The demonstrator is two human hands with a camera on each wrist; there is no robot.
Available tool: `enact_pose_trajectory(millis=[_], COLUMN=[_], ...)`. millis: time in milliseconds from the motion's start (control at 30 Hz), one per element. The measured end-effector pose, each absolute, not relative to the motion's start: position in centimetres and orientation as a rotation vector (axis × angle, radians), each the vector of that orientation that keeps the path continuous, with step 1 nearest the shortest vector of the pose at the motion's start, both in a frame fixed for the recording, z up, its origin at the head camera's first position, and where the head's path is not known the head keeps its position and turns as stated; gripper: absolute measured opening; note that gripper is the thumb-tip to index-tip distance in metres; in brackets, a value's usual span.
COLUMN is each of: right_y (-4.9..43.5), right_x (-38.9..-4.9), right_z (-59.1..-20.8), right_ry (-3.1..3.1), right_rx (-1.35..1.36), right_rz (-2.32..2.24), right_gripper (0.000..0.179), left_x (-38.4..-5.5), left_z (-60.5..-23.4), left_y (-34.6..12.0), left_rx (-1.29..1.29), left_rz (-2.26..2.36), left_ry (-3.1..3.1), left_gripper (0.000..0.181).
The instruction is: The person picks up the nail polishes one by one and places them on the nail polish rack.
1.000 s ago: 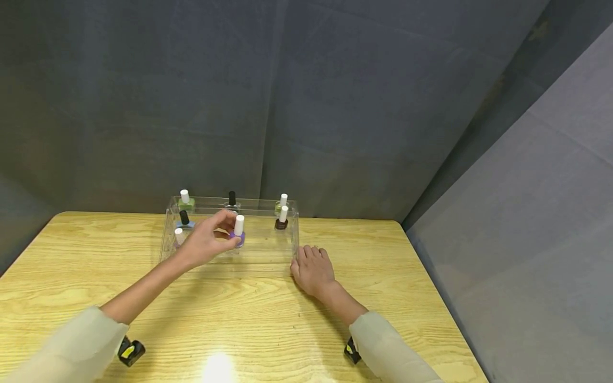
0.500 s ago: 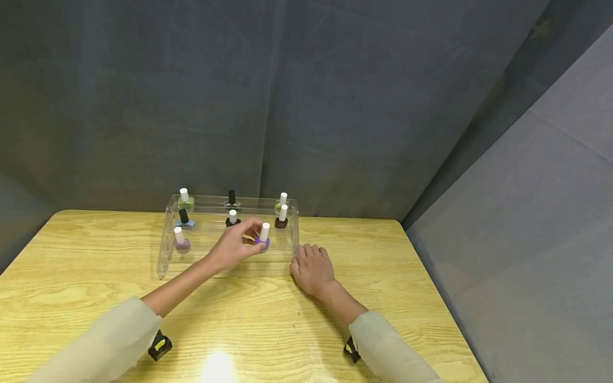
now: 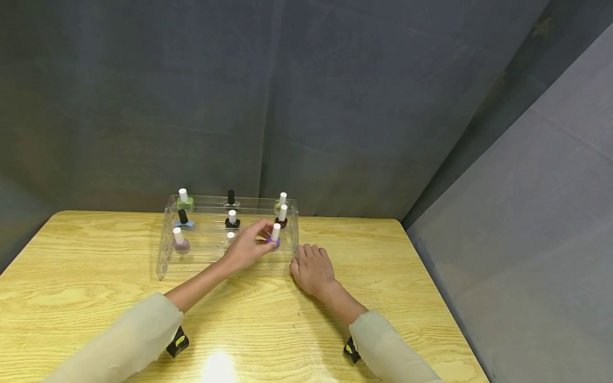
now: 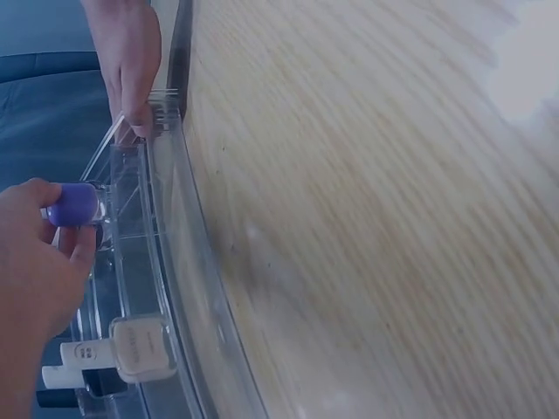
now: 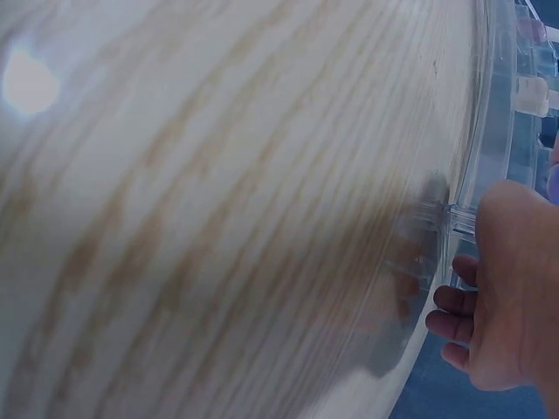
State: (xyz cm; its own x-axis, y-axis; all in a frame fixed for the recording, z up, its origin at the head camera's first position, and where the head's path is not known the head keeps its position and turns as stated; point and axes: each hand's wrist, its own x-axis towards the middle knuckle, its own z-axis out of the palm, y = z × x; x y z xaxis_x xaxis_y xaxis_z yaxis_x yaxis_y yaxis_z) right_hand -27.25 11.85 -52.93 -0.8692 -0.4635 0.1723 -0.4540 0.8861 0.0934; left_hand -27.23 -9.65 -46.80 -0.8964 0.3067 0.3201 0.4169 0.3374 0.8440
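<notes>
My left hand (image 3: 249, 246) pinches a purple nail polish bottle (image 3: 273, 243) with a white cap between thumb and fingers. It holds the bottle upright over the right end of the front step of a clear tiered rack (image 3: 258, 268). In the left wrist view, the purple bottle (image 4: 74, 205) is close to the rack's clear wall. My right hand (image 3: 313, 270) rests at the rack's front right corner, its thumb side against the rack and its fingers loosely bent, as the right wrist view shows. Just behind the held bottle stands a dark brown polish bottle (image 3: 281, 222) with a white cap.
Several other polish bottles stand on the rack: a green one (image 3: 184, 202), a light blue one (image 3: 184, 223), a mauve one (image 3: 181, 246) and a pale one (image 4: 142, 349). The rack is on a wooden table (image 3: 230, 319), with a grey curtain (image 3: 287, 106) behind.
My left hand has carried the purple bottle rightward along the rack, from near the middle to the right end. Bottles it covered before now show. My right hand stays put.
</notes>
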Motion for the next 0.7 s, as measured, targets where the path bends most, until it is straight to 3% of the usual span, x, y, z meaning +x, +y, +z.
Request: enact_pose_trajectory(millis=[700], right_y=[11.7], right_x=[-27.4], right_z=[-53.1], right_ry=[-2.906], right_rx=[0.692], right_rz=[-0.072], right_gripper=[0.031], left_x=[-28.0], left_z=[-47.5], left_y=[-7.6], left_rx=[-0.617], left_rz=[-1.657], left_ry=[-2.442], left_gripper=[0.032])
